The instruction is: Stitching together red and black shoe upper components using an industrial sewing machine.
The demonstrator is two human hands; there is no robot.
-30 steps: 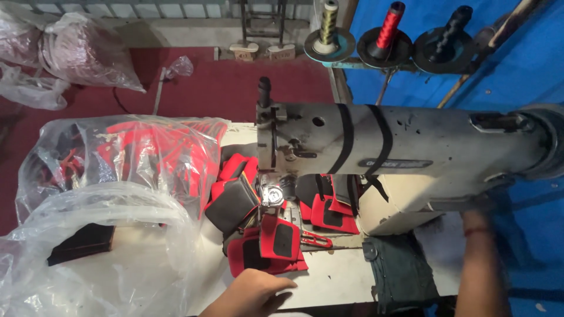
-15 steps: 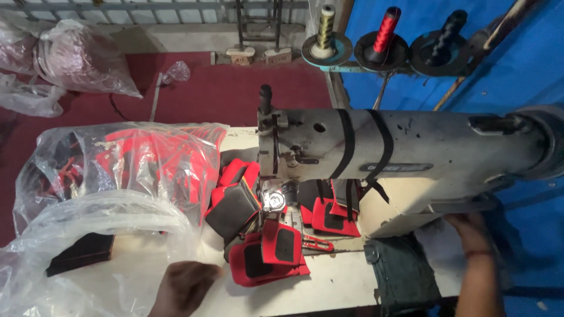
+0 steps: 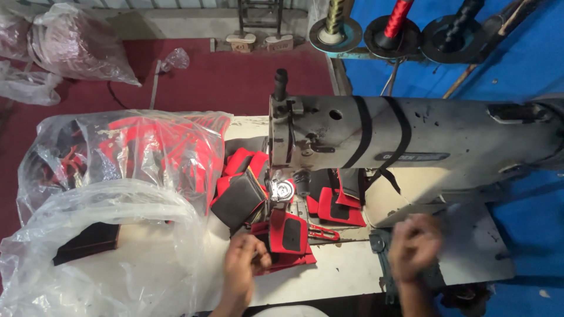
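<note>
My left hand (image 3: 244, 264) sits low in the frame, just left of centre, fingers curled at the left edge of the red-and-black pieces (image 3: 286, 235) stacked on the table (image 3: 341, 276) under the needle; fingertips touch the stack's edge and seem to pinch it, though the grip itself is partly hidden. My right hand (image 3: 414, 240) is lower right of centre, blurred, fingers curled into a loose fist over the table's right part; I cannot tell whether it holds anything. The stack lies at lower centre, right below the presser foot (image 3: 283, 191) of the grey sewing machine (image 3: 411, 141), whose arm runs from centre to the right edge. A small red scissors-like tool (image 3: 323, 233) lies just right of the stack. More red-and-black pieces (image 3: 338, 202) lie behind the needle, under the machine arm, and a black padded piece (image 3: 238, 199) leans just left of the foot. A clear bag (image 3: 135, 152) full of red and black parts fills the left middle; a second, mostly empty clear bag (image 3: 100, 252) spreads over the lower left, with a dark flat piece (image 3: 85, 243) inside it. Three thread cones, gold (image 3: 335, 14), red (image 3: 395, 20) and black (image 3: 458, 23), stand along the top right. Red floor (image 3: 205, 76) at upper centre; more bags (image 3: 70, 41) upper left.
</note>
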